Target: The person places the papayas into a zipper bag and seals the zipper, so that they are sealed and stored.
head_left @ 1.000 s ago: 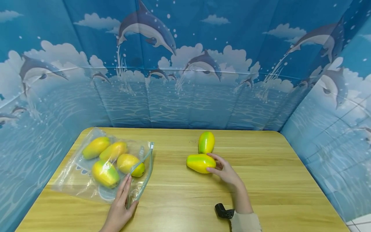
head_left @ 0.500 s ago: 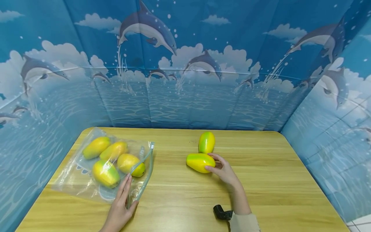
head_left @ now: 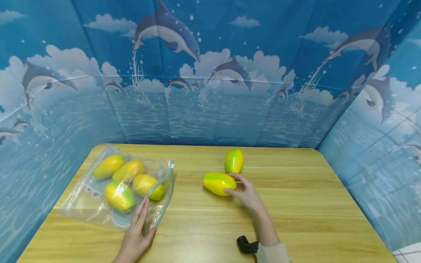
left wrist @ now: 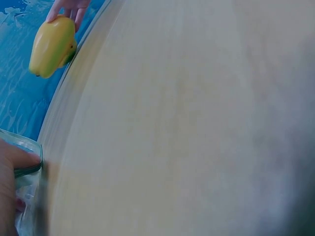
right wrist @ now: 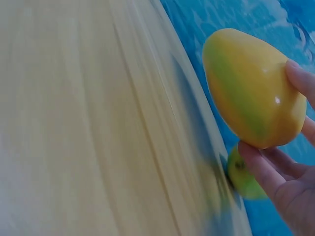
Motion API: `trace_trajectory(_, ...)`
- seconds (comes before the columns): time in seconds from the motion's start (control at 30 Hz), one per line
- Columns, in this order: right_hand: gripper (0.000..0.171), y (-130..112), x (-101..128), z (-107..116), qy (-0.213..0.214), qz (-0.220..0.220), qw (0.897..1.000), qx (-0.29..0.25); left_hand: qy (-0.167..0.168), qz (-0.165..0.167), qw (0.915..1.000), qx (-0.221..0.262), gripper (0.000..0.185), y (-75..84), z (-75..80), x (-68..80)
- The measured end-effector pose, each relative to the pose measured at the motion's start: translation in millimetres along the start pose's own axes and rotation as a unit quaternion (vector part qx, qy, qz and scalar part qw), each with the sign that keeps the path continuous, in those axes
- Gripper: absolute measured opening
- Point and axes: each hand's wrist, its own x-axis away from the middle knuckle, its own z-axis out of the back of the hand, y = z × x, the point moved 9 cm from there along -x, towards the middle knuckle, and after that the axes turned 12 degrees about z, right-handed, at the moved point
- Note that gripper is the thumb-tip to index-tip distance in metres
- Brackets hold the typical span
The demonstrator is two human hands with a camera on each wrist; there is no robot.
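Note:
My right hand (head_left: 245, 191) grips a glossy yellow-green papaya (head_left: 219, 183) by its right end, thumb on the near side and fingers on the far side. Close behind it a second papaya (head_left: 234, 160) stands on the table, partly covered by the first. In the right wrist view the held papaya (right wrist: 253, 88) hangs between thumb and fingertips. My left hand (head_left: 137, 228) holds the mouth of a clear zip bag (head_left: 82, 206), fingers on its upper sheet and thumb (left wrist: 22, 158) at the rim. Several papayas (head_left: 120, 197) lie inside the bag.
A black angled device (head_left: 246, 244) sits by the right sleeve (head_left: 272, 252). All this is on a wood-grain table (head_left: 312, 204) with rounded far corners. Behind and beside it hangs a blue dolphin-print curtain (head_left: 210, 106).
The right hand has moved a little to the left with the papaya in its grip. The left hand and the bag have kept their places.

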Motion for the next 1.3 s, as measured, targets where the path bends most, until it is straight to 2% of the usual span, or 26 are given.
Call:
trace_trajectory(0.1,0.052,-15,-1,-12,-0.011,-0.001,1.0,-0.015,-0.012,0.007,0.9998,0.013,0.1,-2.1,-1.1,0.4)
trace_trajectory(0.23,0.052,-21,-3,-29,-0.024,-0.003,0.999,-0.038,-0.028,0.019,0.9991,0.026,0.091,-5.4,-2.8,0.9)
trace_trajectory(0.53,0.054,-32,-8,-72,-0.065,0.007,0.994,-0.088,-0.031,0.025,0.9987,0.034,0.074,-7.4,-3.5,1.2)
trace_trajectory(0.6,0.054,-35,-8,-81,-0.075,0.012,0.993,-0.09,-0.031,0.026,0.9988,0.027,0.077,-7.2,-3.7,0.9)
trace_trajectory(0.83,0.052,-44,-12,-108,-0.095,0.033,0.993,-0.07,-0.017,0.01,0.9997,0.011,0.103,-0.8,-1.1,-0.5)
trace_trajectory(1.0,0.05,-46,-14,-119,-0.1,0.036,0.993,-0.056,-0.012,0.006,0.9998,0.013,0.1,-0.5,-0.4,-1.2)
trace_trajectory(1.13,0.049,-45,-14,-126,-0.11,0.026,0.992,-0.048,-0.028,0.019,0.9992,0.023,0.09,-4.3,-2.7,-0.1)
trace_trajectory(1.2,0.049,-45,-15,-130,-0.117,0.023,0.992,-0.049,-0.033,0.023,0.9989,0.025,0.09,-4.8,-3.3,0.2)
trace_trajectory(1.3,0.049,-48,-15,-136,-0.127,0.024,0.99,-0.05,-0.019,0.012,0.9996,0.015,0.097,-1.9,-1.7,-0.3)
